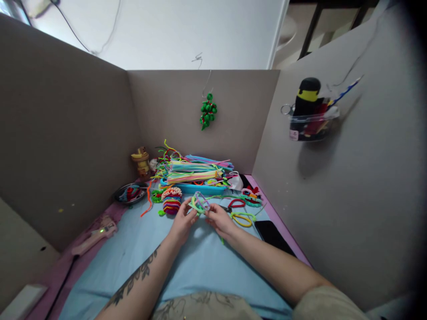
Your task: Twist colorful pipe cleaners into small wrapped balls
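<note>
My left hand (183, 220) and my right hand (218, 220) meet above the light blue mat (140, 258). Both pinch a small loop of twisted pipe cleaners (200, 203), pale purple and light green. A green tail of it hangs down between my hands. Just beyond my left hand lies a coiled stack of multicoloured pipe cleaner rings (171, 202). To the right of my right hand lie yellow and red pipe cleaner loops (242, 215).
A big bundle of straight pipe cleaners (195, 171) rests on a blue tray (196, 189) at the back. A dark bowl (130, 194) and a pink glue gun (96, 234) are left; a black phone (273, 235) is right. Grey partitions (66, 133) close in three sides.
</note>
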The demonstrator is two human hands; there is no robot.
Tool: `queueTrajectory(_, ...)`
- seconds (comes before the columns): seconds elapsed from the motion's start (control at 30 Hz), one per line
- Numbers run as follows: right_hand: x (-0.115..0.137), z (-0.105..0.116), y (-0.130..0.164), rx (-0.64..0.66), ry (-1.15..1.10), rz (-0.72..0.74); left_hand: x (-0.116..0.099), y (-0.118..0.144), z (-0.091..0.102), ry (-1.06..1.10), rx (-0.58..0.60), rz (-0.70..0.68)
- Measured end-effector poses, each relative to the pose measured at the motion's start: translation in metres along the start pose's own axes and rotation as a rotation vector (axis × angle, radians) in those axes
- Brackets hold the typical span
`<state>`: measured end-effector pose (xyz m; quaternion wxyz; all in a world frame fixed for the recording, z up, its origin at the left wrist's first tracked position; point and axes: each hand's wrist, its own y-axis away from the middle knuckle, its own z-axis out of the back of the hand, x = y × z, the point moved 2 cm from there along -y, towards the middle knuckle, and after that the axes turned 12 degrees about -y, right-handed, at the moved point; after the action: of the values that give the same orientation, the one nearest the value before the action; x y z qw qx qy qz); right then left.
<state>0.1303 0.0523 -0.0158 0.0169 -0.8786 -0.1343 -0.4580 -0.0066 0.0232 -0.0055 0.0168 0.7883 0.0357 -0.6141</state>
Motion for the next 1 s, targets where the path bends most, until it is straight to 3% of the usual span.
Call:
queueTrajectory(0.3,0.009,0.001,0.004,0.142,0.441,0.402,0.001,0.002,-0.002,0.029,0.007,0.020)
queueTrajectory(0.43,0.001,0.003,0.000,0.232,0.542,0.374,0.002,0.003,-0.002,0.049,0.024,-0.004)
queueTrajectory(0.67,-0.002,0.002,0.001,0.258,0.632,0.360,0.001,0.002,-0.003,-0.218,-0.023,-0.109)
queueTrajectory(0.83,0.014,0.000,0.008,0.095,0.592,0.535,0.004,-0.002,0.000,-0.380,-0.086,-0.153)
queueTrajectory(0.9,0.022,-0.002,0.011,0.117,0.619,0.617,0.008,-0.002,0.002,-0.429,-0.088,-0.151)
queueTrajectory(1.0,0.031,-0.005,0.014,0.168,0.685,0.628,0.012,-0.002,0.004,-0.490,-0.125,-0.200)
